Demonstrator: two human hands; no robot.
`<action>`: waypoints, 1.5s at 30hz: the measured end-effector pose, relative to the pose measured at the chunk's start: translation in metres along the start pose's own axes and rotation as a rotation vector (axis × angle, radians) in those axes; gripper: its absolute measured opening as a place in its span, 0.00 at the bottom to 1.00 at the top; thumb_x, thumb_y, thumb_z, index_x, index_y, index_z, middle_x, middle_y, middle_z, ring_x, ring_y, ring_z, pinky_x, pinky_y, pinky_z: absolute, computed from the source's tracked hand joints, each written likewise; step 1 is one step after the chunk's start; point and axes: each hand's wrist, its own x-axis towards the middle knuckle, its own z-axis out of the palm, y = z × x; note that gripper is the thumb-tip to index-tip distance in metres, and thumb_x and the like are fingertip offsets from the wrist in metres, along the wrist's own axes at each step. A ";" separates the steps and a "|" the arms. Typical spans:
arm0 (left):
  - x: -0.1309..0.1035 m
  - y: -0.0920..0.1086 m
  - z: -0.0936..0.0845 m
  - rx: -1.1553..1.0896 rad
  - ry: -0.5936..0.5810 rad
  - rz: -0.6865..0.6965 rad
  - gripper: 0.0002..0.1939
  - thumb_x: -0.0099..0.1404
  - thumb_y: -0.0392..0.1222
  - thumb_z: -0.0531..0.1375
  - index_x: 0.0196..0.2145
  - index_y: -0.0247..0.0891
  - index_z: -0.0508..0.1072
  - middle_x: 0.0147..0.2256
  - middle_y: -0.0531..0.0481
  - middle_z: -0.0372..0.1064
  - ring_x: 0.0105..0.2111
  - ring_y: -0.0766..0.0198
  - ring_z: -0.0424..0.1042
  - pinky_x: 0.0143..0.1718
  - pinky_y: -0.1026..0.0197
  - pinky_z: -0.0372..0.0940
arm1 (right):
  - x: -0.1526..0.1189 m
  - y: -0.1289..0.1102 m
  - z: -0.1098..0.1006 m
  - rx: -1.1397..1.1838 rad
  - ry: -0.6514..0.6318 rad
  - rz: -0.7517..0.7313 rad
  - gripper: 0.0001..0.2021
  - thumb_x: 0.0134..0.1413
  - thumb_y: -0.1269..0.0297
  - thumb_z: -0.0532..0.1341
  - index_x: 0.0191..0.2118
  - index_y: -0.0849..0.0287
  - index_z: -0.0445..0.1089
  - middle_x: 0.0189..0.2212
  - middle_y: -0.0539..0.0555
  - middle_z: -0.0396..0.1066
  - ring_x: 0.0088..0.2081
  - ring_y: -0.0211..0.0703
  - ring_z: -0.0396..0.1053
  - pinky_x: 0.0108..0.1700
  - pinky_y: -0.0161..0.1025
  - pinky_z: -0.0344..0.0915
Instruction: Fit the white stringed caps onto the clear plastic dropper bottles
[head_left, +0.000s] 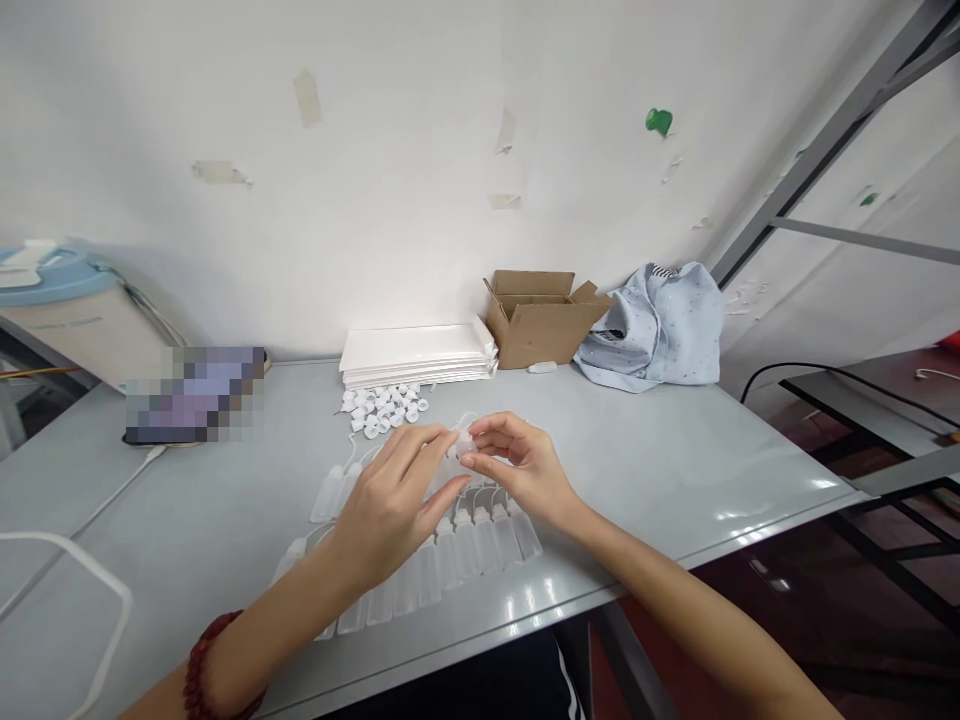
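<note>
My left hand [397, 495] and my right hand [525, 462] meet over the middle of the table. Between their fingertips is a small translucent plastic bottle [466, 446], with its white top end showing; the fingers partly cover it. The right thumb and fingers pinch it from the right, while the left fingertips close on it from the left. Below and around the hands lie rows of similar clear bottles [448, 555] with thin white tubes or straps at their necks. My left forearm hides part of these rows. Beyond the left hand is a pile of small white caps [382, 408].
Behind the caps sits a stack of white flat packs [416, 352], beside an open cardboard box [547, 320] and a light blue cloth [652, 330]. A phone [199, 395] with a white cable [112, 515] and a blue-lidded container [82, 305] stand left. The table's front edge [675, 565] is near.
</note>
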 end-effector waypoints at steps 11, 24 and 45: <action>-0.004 0.007 0.004 0.000 -0.007 -0.003 0.18 0.62 0.30 0.60 0.49 0.31 0.65 0.42 0.41 0.70 0.42 0.56 0.69 0.42 0.54 0.70 | 0.002 -0.004 -0.001 0.231 0.022 0.173 0.13 0.41 0.65 0.70 0.34 0.58 0.69 0.27 0.49 0.73 0.33 0.39 0.72 0.38 0.38 0.68; 0.002 0.011 0.003 0.070 -0.032 0.038 0.21 0.62 0.32 0.60 0.52 0.30 0.62 0.47 0.37 0.67 0.49 0.51 0.64 0.49 0.48 0.66 | 0.003 -0.004 -0.003 0.234 -0.011 0.173 0.12 0.42 0.63 0.69 0.34 0.59 0.69 0.27 0.49 0.74 0.34 0.41 0.74 0.40 0.39 0.67; 0.018 0.072 0.038 -0.195 -0.536 -0.151 0.16 0.58 0.37 0.62 0.45 0.37 0.69 0.43 0.42 0.64 0.44 0.52 0.63 0.43 0.49 0.66 | 0.043 0.009 -0.072 -0.202 0.342 0.025 0.12 0.46 0.65 0.49 0.17 0.60 0.61 0.19 0.52 0.70 0.20 0.38 0.69 0.27 0.34 0.62</action>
